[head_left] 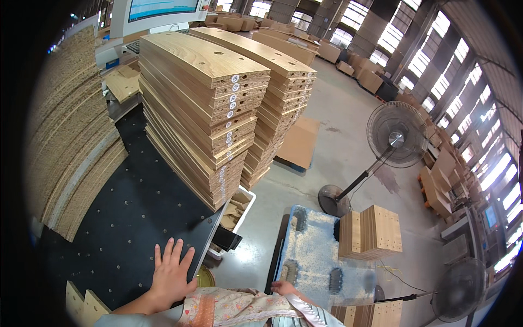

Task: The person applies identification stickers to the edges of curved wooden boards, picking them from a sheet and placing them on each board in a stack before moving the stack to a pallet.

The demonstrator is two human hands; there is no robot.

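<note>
My left hand [172,274] lies palm down on the black perforated tabletop [139,185], its fingers spread and nothing in them. Beyond it rise two tall stacks of wood-grain boards, a nearer stack [204,122] and another stack [278,114] just to its right. The board ends show drilled holes, and the nearer stack carries small round white stickers. My right hand [283,288] is low beside my patterned apron [234,310], near the blue pallet. Its fingers are mostly hidden, so whether it grips anything does not show.
Raw-edged particle boards [76,131] are piled high at left. Under the table edge stands a white bin [248,204] of wood offcuts. On the right are a blue pallet [313,245], a block of stacked panels [370,233] and a standing fan [396,139]. A monitor [163,12] stands behind.
</note>
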